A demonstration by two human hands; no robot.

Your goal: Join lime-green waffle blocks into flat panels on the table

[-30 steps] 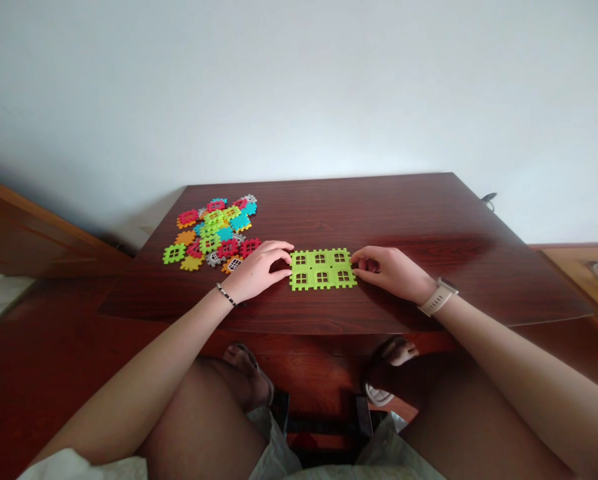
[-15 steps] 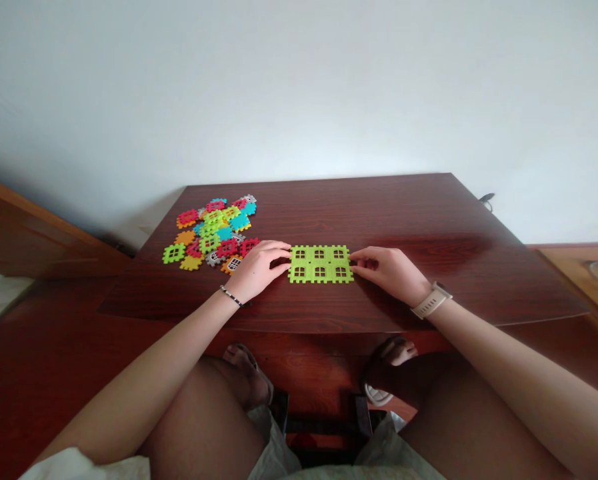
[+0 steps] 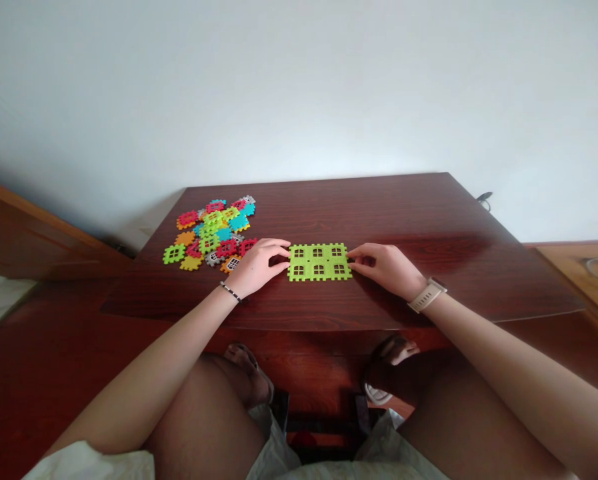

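Green waffle-block panel [image 3: 319, 262] between left hand [image 3: 259, 268] and right hand [image 3: 385, 263], both grasping its ends

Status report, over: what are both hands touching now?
Left hand at left edge of green plastic window panel. Right hand at its right edge. Loose coloured blocks piled left of left hand.

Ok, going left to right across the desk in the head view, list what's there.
Heap of multicoloured plastic window-patterned building tiles, left hand, lime-green plastic panel of joined window tiles, right hand, cream-strapped wristwatch
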